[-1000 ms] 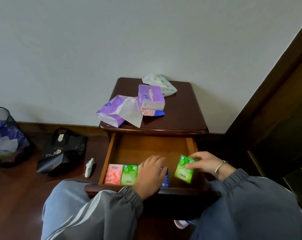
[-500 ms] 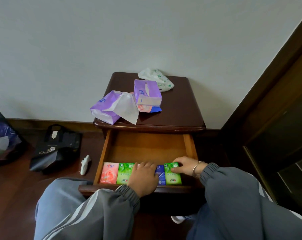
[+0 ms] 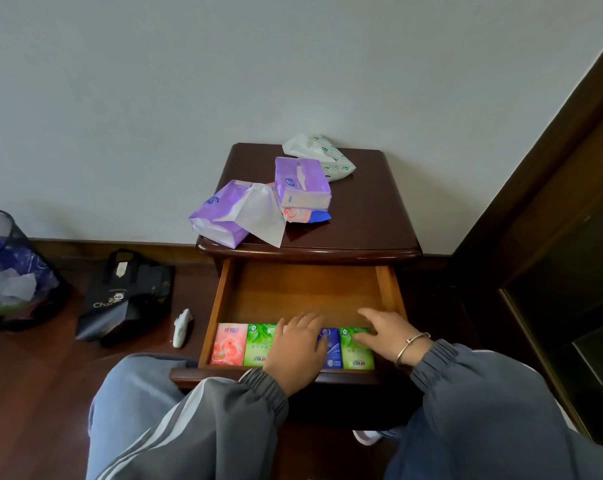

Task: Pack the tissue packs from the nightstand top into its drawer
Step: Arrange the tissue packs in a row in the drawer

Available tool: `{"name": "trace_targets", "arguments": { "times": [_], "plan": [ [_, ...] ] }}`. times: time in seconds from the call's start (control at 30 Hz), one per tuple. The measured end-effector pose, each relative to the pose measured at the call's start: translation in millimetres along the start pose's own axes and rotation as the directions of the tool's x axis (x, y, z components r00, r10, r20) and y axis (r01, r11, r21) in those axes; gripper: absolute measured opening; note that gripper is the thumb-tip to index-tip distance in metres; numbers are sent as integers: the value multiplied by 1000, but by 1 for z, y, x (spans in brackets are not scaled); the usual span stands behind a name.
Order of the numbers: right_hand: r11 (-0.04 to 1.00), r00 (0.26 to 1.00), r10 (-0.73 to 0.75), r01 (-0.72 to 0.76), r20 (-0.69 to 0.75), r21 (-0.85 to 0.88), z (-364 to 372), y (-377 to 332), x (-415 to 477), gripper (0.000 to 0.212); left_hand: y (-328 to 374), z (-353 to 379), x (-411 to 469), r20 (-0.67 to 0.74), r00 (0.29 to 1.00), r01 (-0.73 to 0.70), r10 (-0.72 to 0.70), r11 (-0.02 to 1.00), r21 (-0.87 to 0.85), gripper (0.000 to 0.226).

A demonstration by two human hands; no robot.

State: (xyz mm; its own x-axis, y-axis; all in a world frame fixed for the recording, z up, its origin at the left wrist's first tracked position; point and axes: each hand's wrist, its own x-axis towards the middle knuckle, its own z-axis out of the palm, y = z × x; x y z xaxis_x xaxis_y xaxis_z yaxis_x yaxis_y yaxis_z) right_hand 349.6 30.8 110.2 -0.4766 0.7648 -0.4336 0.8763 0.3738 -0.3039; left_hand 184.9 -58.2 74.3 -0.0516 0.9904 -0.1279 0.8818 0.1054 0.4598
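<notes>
While the spread left hand and right hand press coloured pocket tissue packs in the open wooden drawer, purple tissue bags lie at twelve o'clock.

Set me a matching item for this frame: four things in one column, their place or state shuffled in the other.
1. white pack
2. black bag
3. right hand
4. drawer

A. pulled open
B. resting on a green pack
C. back of the nightstand top
D. on the floor

Pairs: 1-C, 2-D, 3-B, 4-A.
</notes>
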Motion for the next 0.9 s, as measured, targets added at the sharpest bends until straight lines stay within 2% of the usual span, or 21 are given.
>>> {"name": "trace_targets", "arguments": {
  "times": [0.07, 0.17, 0.23, 0.3, 0.43, 0.5, 0.57, 0.63, 0.73, 0.83, 0.9],
  "plan": [
    [994, 977, -65, 81, -203, 71, -10, -3, -4, 53, -1, -13, -3, -158, 986, -71, 53, 991, -109, 41],
    [975, 824, -139, 210, -550, 69, -33, -3, 2, 41, -11, -47, -3, -390, 917, -153, 79, 975, -162, 36],
    [975, 752, -118, 211, -648, 68, -50, 1, 16, 41, -22, -75, 4, -484, 872, -154, 72, 979, -132, 35],
    [985, 760, -66, 152, -646, 78, -64, 8, 36, 46, -34, -101, 16, -518, 854, -126, 57, 987, -98, 34],
    [999, 858, 50, -51, -511, 11, -80, 17, 83, 67, -56, -139, 45, -567, 824, -18, -14, 999, -50, 38],
    [994, 894, 84, -109, -439, -32, -79, 16, 102, 72, -67, -153, 62, -594, 797, 102, -110, 994, -47, 44],
    [987, 900, 118, -153, -421, -51, -71, 13, 115, 73, -79, -164, 80, -585, 772, 234, -249, 967, -102, 53],
    [979, 866, 122, -185, -484, -85, -60, 14, 120, 73, -91, -172, 97, -524, 748, 356, -407, 913, -201, 61],
    [975, 860, 115, -194, -497, -111, -57, 17, 124, 72, -107, -178, 116, -332, 739, 502, -587, 807, -310, 61],
    [971, 870, 120, -202, -478, -124, -58, 19, 126, 72, -117, -179, 125, -255, 760, 528, -597, 797, -293, 41],
    [971, 863, 122, -207, -490, -123, -58, 19, 127, 72, -122, -178, 129, -236, 755, 547, -612, 786, -287, 37]
  ]
}}
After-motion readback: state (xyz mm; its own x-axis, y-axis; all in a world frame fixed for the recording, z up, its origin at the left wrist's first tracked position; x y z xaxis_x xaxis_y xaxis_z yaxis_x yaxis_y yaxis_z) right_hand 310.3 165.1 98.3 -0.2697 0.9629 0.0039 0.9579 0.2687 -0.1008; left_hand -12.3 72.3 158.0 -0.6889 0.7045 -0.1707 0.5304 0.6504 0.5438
